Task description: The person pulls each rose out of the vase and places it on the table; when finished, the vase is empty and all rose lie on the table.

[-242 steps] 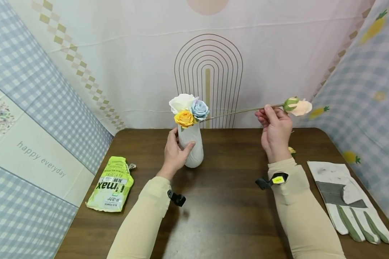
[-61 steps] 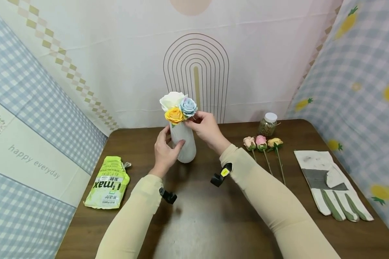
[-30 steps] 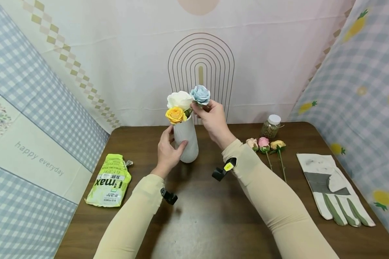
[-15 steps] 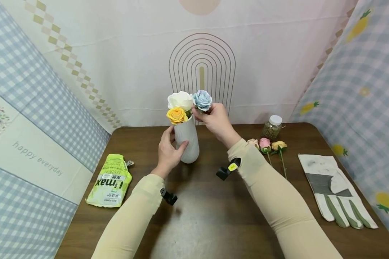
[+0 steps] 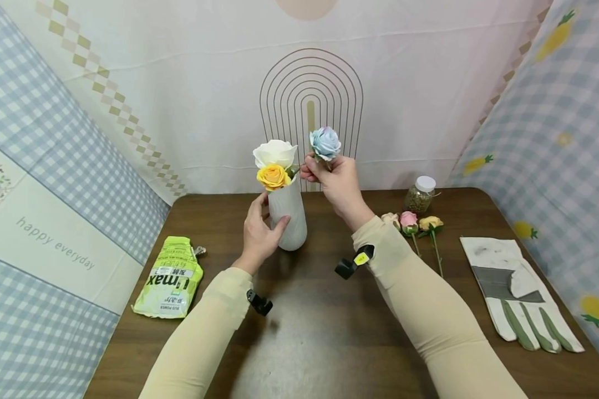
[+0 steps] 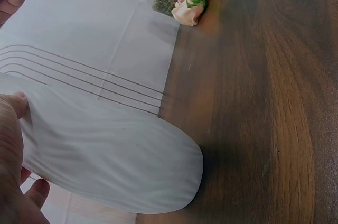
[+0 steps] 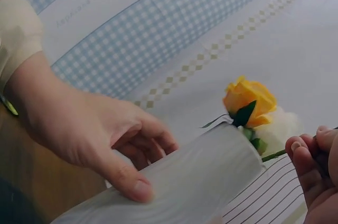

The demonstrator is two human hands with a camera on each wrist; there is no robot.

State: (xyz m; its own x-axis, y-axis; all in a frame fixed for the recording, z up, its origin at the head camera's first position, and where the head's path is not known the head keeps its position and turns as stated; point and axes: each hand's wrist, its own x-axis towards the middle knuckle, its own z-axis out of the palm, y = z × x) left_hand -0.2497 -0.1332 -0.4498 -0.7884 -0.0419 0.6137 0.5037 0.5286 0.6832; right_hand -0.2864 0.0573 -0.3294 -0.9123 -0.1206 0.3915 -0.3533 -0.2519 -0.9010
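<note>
A white vase stands on the brown table, gripped round its left side by my left hand. Its mouth holds a white rose and a yellow rose. My right hand pinches a blue rose just under its bloom, up and right of the vase. In the right wrist view, a green stem runs from the vase mouth to the right fingers. The left wrist view shows the vase's base on the wood, with the left thumb and fingers round its upper part.
Right of the vase lie a peach rose, a pink rose and a yellow-orange rose. Behind them stands a white-lidded jar. A work glove is at far right, a lime-green bag at left. Printed cloth hangs behind.
Earlier my right hand held the peach rose, which now lies on the table. It then took the blue rose and raised it up and right, away from the other blooms. My left hand stays on the vase.
</note>
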